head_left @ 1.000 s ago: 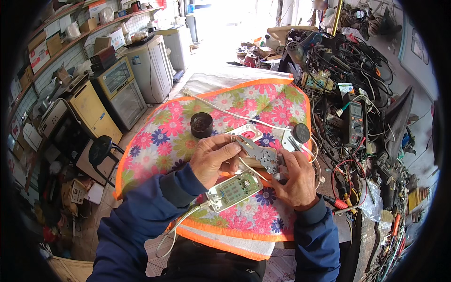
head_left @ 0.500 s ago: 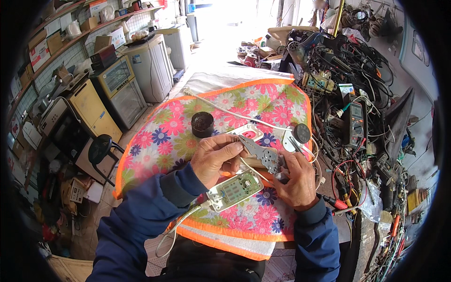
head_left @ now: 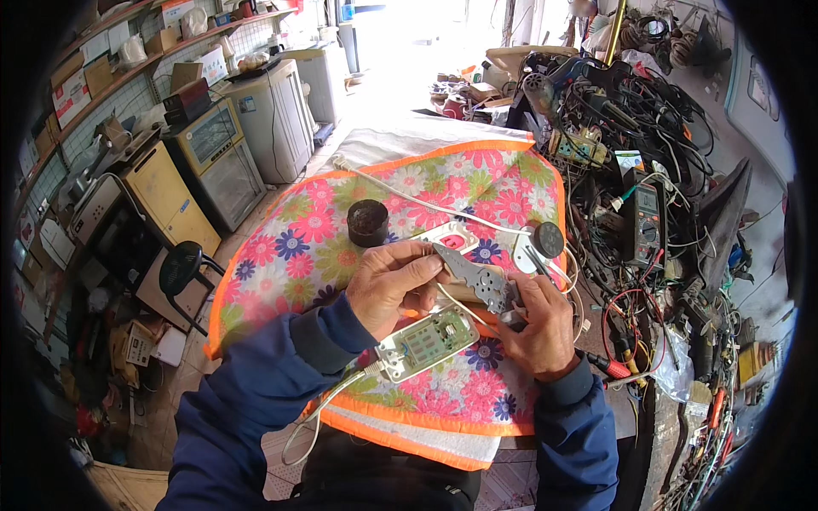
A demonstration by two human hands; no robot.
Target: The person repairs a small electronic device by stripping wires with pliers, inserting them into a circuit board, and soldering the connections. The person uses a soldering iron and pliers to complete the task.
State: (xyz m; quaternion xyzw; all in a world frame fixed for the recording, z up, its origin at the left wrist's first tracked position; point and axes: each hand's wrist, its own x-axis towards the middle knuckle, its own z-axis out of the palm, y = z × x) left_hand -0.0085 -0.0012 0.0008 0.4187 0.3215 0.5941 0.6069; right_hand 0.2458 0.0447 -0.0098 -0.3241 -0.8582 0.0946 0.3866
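A flat grey metal tool with holes and notched edges (head_left: 479, 283) slants between my hands over the table. My right hand (head_left: 544, 328) is closed around its broad lower end. At its narrow end, my left hand (head_left: 396, 281) is closed in a pinch; the fingertips partly hide what they grip, and a thin white wire (head_left: 460, 305) runs down from beside them. Below lies an opened pale socket casing (head_left: 429, 343) with inner parts showing and a white cable (head_left: 341, 387) at its left end. A white casing piece with a pink inside (head_left: 452, 238) lies just beyond the hands.
A flower-patterned cloth with an orange border (head_left: 294, 243) covers the table. On it stand a dark round tin (head_left: 367, 223) and a black round piece (head_left: 548, 239). Tangled cables (head_left: 656, 111) and a multimeter (head_left: 646, 226) crowd the right side. A dark stool (head_left: 183, 268) stands left.
The metal tool has tilted slightly between my hands. Both hands keep nearly the same place.
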